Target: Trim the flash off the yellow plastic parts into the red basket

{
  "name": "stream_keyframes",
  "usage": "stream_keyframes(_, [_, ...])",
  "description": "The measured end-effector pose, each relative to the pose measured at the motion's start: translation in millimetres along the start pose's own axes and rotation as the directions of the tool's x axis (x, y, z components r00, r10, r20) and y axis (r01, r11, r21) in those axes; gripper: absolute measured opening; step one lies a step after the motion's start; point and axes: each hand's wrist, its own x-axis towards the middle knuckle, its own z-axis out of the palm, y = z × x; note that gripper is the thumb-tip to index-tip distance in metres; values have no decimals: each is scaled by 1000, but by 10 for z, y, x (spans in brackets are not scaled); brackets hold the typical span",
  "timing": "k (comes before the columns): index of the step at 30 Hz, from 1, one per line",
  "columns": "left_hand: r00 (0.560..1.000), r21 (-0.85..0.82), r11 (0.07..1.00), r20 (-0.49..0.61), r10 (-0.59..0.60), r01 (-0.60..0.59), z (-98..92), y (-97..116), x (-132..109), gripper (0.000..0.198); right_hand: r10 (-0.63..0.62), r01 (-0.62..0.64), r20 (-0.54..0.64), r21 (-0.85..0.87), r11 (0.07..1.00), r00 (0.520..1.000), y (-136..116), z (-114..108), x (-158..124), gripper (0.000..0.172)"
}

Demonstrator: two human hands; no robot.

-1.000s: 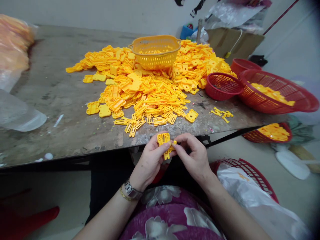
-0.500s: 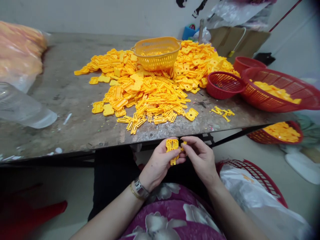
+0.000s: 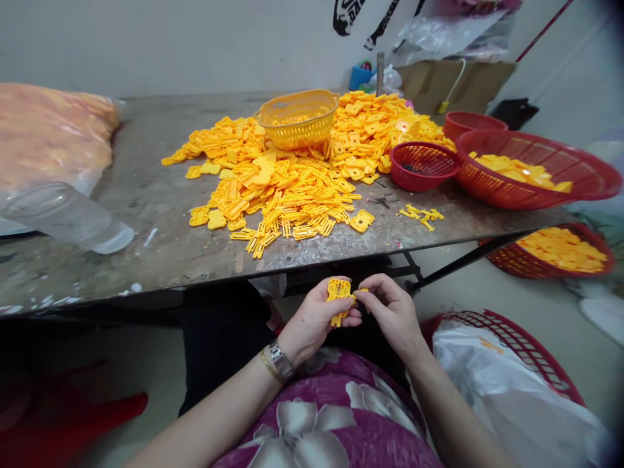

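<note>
From where I stood, the left hand [image 3: 312, 324] was closed on a yellow shell [image 3: 338, 290], its ribbed side up, thumb across it. The right hand [image 3: 391, 312] pinched a small yellow piece [image 3: 363, 290] just beside it; whether the two touched, I couldn't tell. Both parts were held over the lap, just off the edge of the table [image 3: 168, 263], near the heaped pile [image 3: 292, 192] (a few loose clips [image 3: 423, 214] lay to its right). I judged the step to be a fitting-up of piece and shell; the next move seemed to call for a steady left grip and careful fingertip aim.
</note>
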Motion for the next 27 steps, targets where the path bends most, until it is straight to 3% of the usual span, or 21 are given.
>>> stream_keyframes(15, [999,102,995,49,3,-7,87,-38,-95,39,-72,75,51,-68,995,996,62,-112,-145,14])
stream_keyframes(23, [999,110,994,54,-1,-5,58,-37,-82,37,-257,280,133,-204,938,957,44,-176,-175,13])
stream_keyframes(27, [998,114,993,58,3,-10,29,-39,-70,35,-290,336,198,-262,905,936,56,-212,-163,16])
